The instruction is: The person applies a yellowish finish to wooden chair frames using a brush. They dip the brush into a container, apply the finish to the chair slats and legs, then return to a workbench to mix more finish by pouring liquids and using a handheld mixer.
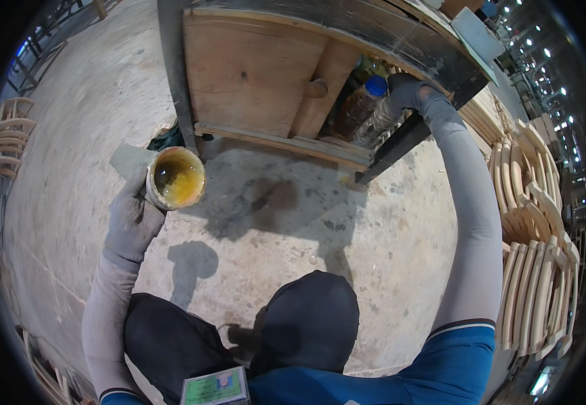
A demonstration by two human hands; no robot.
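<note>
Cup (pixel 200 179) in left hand (pixel 134 217), mouth up, axis toward camera.
Left fingers curled on it; right hand (pixel 406 93) at desk (pixel 259 67), can't tell grip. Stained floor (pixel 401 270), wooden parts (pixel 532 290) frame right.

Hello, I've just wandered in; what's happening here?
A person's gloved left hand holds a cup with something yellow inside. Their gloved right hand reaches to the open part of a wooden cabinet, near a blue-capped bottle; whether it grips anything isn't clear.
</note>
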